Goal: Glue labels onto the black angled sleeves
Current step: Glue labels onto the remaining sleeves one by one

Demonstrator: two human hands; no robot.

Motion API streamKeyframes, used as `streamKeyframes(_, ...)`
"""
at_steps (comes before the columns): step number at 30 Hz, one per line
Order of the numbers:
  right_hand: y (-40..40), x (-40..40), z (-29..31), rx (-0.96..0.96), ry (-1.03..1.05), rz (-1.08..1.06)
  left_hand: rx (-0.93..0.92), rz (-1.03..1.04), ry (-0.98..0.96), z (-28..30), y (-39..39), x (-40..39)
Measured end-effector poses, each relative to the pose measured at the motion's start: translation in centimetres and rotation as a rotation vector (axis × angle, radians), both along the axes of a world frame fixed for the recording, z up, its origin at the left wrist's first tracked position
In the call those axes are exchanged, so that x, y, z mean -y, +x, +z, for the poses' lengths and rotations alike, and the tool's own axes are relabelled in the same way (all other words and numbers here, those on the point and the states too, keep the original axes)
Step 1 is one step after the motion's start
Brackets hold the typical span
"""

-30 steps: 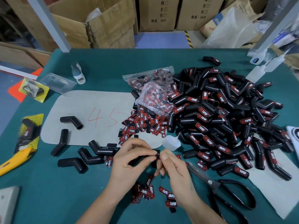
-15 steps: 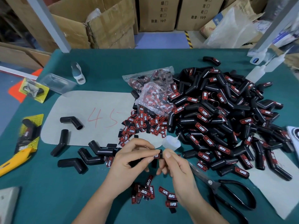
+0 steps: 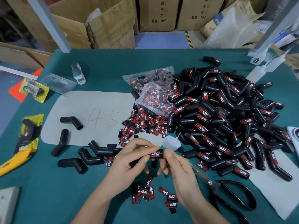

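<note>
Left hand [image 3: 129,160] grips black angled sleeve [image 3: 156,154]; right hand [image 3: 178,168] pinches its labelled end. Glue bottle [image 3: 171,143] just beyond right hand, scissors [image 3: 226,191] to its right.

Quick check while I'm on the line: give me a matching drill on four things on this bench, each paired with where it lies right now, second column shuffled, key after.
Things:
1. scissors
2. yellow knife
3. glue bottle
4. sleeve in hand

Places:
A. at the table's left edge
B. held between left hand and right hand
C. near right, beside the right wrist
D. just beyond the hands, at the foot of the labelled pile

Pairs: 1-C, 2-A, 3-D, 4-B
</note>
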State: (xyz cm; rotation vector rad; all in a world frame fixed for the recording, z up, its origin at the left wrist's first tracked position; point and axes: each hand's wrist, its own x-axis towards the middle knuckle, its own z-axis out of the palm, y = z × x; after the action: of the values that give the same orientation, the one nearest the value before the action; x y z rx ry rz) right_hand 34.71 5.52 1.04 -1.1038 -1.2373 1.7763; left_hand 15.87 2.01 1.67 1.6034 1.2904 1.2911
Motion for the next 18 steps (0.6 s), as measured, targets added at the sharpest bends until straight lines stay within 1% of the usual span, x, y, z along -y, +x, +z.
streamKeyframes(3, 0.0, -0.1, 0.3, 0.008, 0.019, -0.012, 0.04, 0.096, 0.001, -0.1, 0.5, 0.0)
streamKeyframes(6, -0.1, -0.1, 0.8, 0.043, 0.134, 0.0, 0.196, 0.166, -0.051, -0.1, 1.3, 0.3)
streamKeyframes(7, -0.3, -0.1, 1.0, 0.051, 0.168, 0.018, 0.207, 0.179, -0.047, -0.1, 1.5, 0.4)
streamKeyframes(11, -0.7, 0.4, 1.0, 0.005, 0.158, 0.012, 0.038, 0.2, 0.009, -0.3, 2.2, 0.8)
streamKeyframes(14, -0.9, 0.6, 0.7, -0.063, 0.133, -0.033, -0.12, 0.221, 0.104, -0.3, 3.1, 0.9)
streamKeyframes(16, -1.0, 0.7, 0.4, -0.095, 0.112, -0.048, -0.136, 0.229, 0.176, -0.5, 3.5, 1.0)
streamKeyframes(18, -1.0, 0.8, 0.1, -0.079, 0.099, -0.059, -0.104, 0.234, 0.214, -0.6, 3.7, 1.0)
